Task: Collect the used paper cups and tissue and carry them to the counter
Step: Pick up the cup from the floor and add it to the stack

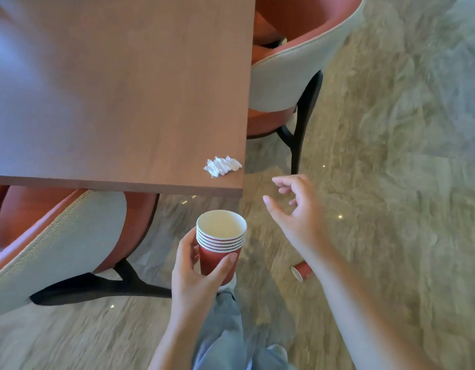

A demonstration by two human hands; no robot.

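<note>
My left hand [196,273] grips a stack of several nested red paper cups [221,237], white inside, held upright below the table's near edge. A crumpled white tissue [222,166] lies on the brown wooden table [124,102] at its near right corner. My right hand [295,209] hovers in the air just right of that corner, fingers loosely spread and holding nothing. One more red paper cup [301,271] lies on its side on the floor, partly hidden behind my right forearm.
A red and grey upholstered chair [60,249] with black legs stands at the lower left under the table edge. A second matching chair [287,76] stands on the table's right side. Grey marbled floor [391,156] stretches to the right. My jeans-clad legs [225,329] are below the cups.
</note>
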